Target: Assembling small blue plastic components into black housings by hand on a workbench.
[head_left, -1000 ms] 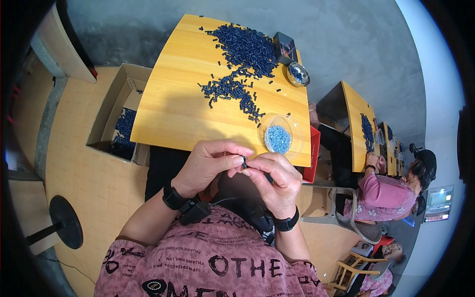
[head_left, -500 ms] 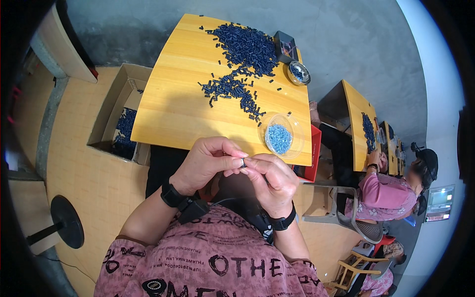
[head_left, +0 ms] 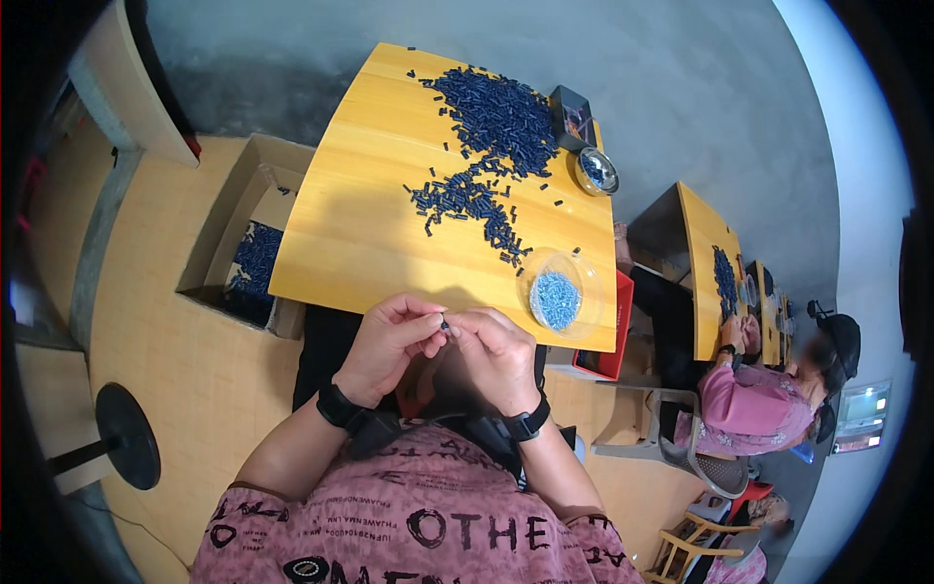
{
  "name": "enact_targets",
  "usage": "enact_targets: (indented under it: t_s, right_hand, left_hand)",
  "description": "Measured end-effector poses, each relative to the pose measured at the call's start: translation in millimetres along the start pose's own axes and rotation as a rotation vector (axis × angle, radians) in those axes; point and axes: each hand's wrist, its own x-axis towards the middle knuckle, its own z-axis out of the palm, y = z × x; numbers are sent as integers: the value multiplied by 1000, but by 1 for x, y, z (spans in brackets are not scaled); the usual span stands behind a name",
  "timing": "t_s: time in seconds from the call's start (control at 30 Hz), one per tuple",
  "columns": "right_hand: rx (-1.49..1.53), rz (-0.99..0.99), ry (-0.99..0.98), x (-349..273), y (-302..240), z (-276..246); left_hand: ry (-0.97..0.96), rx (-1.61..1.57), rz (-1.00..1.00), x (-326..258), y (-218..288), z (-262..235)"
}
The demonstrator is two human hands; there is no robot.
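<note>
Left hand [head_left: 381,348], right hand [head_left: 498,360]: pinching one small dark piece [head_left: 445,325]; slack grip could drop it, desk [head_left: 326,258] lying beyond.

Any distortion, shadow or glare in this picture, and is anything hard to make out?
In the head view, the table looks bent by fisheye distortion; soft shadow crosses its near side; the bowl glints; the black part between left hand and right hand shows too small for detail.
</note>
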Motion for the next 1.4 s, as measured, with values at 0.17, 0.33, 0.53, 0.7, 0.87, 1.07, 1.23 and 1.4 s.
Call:
enact_targets:
  t_s: [0.17, 0.33, 0.53, 0.7, 0.87, 1.07, 1.23, 1.4]
  right_hand:
    - [159, 176, -57, 25, 25, 18]
    - [-81, 135, 73, 64, 66, 42]
    - [-231, 106, 91, 88, 76, 61]
    - [-286, 109, 92, 93, 87, 66]
    - [-278, 94, 81, 88, 81, 63]
    - [312, 456, 38, 44, 22, 28]
    - [636, 322, 63, 13, -14, -4]
    - [623, 286, 142, -6, -32, -25]
  left_hand:
    - [104, 9, 85, 11, 8, -18]
    - [222, -51, 145, 15, 21, -32]
    - [218, -73, 134, 16, 21, -43]
    - [204, -91, 147, 18, 21, -42]
    - [219, -77, 143, 19, 21, -39]
    - [128, -79, 176, 12, 28, -24]
    - [17, -71, 177, 7, 25, 4]
    - [-101, -33, 170, -2, 21, 35]
